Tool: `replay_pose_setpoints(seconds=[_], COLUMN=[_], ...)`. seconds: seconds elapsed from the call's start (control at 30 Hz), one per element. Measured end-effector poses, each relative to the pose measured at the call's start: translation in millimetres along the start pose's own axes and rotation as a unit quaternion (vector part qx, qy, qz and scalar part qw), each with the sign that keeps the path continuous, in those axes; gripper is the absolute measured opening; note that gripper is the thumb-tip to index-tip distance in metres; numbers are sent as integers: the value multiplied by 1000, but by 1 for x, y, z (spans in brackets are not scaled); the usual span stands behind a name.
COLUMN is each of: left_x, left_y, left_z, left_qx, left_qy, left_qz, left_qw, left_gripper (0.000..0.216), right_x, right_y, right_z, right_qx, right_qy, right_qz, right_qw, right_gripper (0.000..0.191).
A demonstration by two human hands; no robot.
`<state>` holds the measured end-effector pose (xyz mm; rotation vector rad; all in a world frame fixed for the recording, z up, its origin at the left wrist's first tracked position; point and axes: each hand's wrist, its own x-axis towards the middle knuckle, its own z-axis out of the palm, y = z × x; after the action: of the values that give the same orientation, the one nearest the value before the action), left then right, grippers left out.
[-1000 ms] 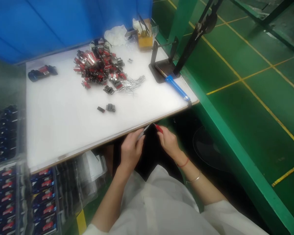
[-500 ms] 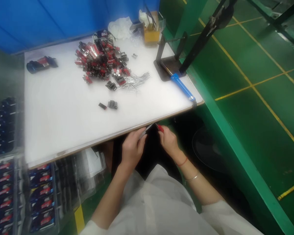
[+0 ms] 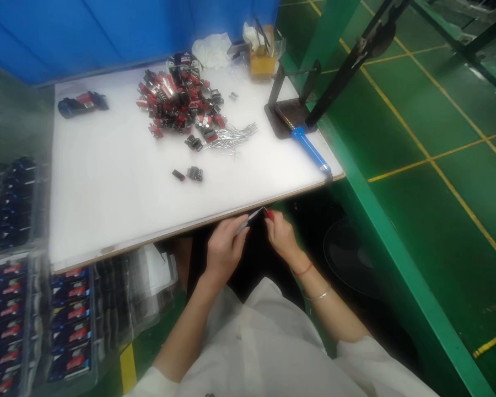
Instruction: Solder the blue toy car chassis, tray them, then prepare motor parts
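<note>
Both hands meet just below the front edge of the white table point(image 3: 107, 187). My left hand point(image 3: 224, 249) is closed on a thin metal pin point(image 3: 251, 216) that points toward the other hand. My right hand point(image 3: 281, 237) is pinched on a small red part point(image 3: 268, 214) at the pin's tip. Farther back on the table lies a pile of red and black parts point(image 3: 177, 105), with a bunch of loose metal pins point(image 3: 233, 137) beside it. Two small black parts point(image 3: 189, 174) lie apart, nearer the front.
A blue-handled tool point(image 3: 310, 149) rests in a black stand point(image 3: 291, 105) at the table's right edge. A yellow box point(image 3: 261, 63) and white bag point(image 3: 213, 49) stand at the back. One dark assembled piece point(image 3: 82, 103) lies far left. Trays of packed pieces point(image 3: 33, 325) sit lower left.
The view has shifted a little, so the table sits further right in the picture. My hands stay together under the table edge, still on the pin and the red part.
</note>
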<state>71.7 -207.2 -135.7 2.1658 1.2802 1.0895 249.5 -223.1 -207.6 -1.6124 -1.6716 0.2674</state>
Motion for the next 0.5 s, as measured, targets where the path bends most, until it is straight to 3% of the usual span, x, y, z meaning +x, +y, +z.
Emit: replay_pose_setpoints(seconds=[0.27,0.5], left_x=[-4,-8], left_y=[11,18], left_z=[-3,-6], left_qx=[-16,-26], left_qy=[33,64], left_qz=[39,67], left_qw=[999,995], left_gripper=[24,24], right_x=[-15,-17], right_y=[-23,-37], right_z=[-40,-54], right_qx=[23,28], right_qy=[-18,-23], right_qz=[63,77], right_qw=[998,996], right_gripper=[33,34])
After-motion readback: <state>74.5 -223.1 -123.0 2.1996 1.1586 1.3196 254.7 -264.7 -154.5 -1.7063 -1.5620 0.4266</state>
